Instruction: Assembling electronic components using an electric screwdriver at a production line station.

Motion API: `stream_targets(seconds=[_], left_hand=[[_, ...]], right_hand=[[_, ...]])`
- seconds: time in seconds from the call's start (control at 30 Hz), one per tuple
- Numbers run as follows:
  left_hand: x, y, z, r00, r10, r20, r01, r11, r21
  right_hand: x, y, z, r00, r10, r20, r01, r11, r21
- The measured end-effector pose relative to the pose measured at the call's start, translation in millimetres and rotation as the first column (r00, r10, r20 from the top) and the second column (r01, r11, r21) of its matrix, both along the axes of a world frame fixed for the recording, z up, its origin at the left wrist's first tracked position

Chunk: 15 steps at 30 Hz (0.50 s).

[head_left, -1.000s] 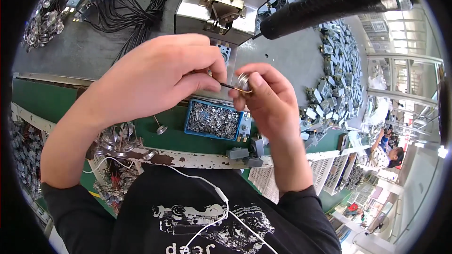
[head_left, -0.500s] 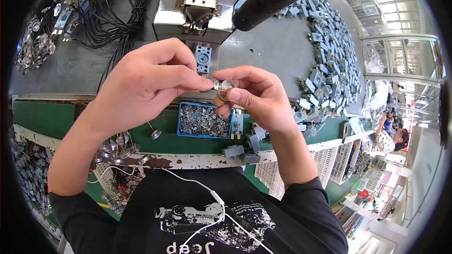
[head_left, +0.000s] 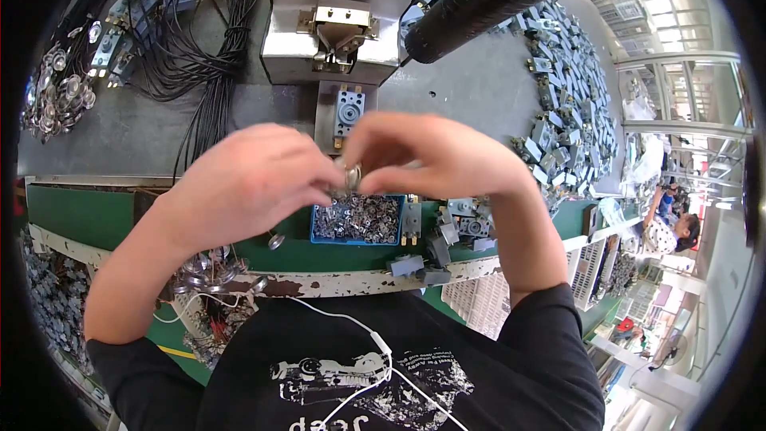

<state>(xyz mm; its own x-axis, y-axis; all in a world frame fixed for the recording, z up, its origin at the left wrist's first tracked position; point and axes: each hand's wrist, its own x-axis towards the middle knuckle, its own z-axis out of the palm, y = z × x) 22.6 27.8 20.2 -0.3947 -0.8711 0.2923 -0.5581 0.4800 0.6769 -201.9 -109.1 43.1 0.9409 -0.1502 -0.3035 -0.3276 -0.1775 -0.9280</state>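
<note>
The grip of the right hand [head_left: 447, 158] pinches a round metal part [head_left: 353, 178] mid-frame; whether the left hand [head_left: 267, 175] pinches too, I can't tell for blur. The blue tray [head_left: 355, 242] sits below, likely for easy reach.

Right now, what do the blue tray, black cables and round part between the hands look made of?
Blue tray: probably smooth plastic; solid, even colour.
Black cables: likely rubber or plastic sheathing, low-sheen, loosely bending.
Round part: seemingly polished metal, silvery glints, but blurred, so unsure.
</note>
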Motion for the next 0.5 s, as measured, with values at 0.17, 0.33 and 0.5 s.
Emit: stream_targets(seconds=[0.17, 0.33, 0.5], left_hand=[[-9.8, -19.9, 16.0, 0.942, 0.311, -0.125, -0.294, 0.946, 0.137], [-12.8, -38.8, -9.7, 0.959, 0.28, 0.05, -0.281, 0.96, 0.016], [-11.8, -39.2, -8.3, 0.956, 0.232, 0.178, -0.238, 0.971, 0.014]], right_hand=[[-28.4, 3.2, 16.8, 0.747, -0.516, 0.42, 0.58, 0.814, -0.03], [-15.9, -2.3, 57.7, 0.303, -0.366, 0.88, 0.781, 0.625, -0.009], [18.9, -3.4, 63.7, 0.128, -0.427, 0.895, 0.828, 0.543, 0.14]])
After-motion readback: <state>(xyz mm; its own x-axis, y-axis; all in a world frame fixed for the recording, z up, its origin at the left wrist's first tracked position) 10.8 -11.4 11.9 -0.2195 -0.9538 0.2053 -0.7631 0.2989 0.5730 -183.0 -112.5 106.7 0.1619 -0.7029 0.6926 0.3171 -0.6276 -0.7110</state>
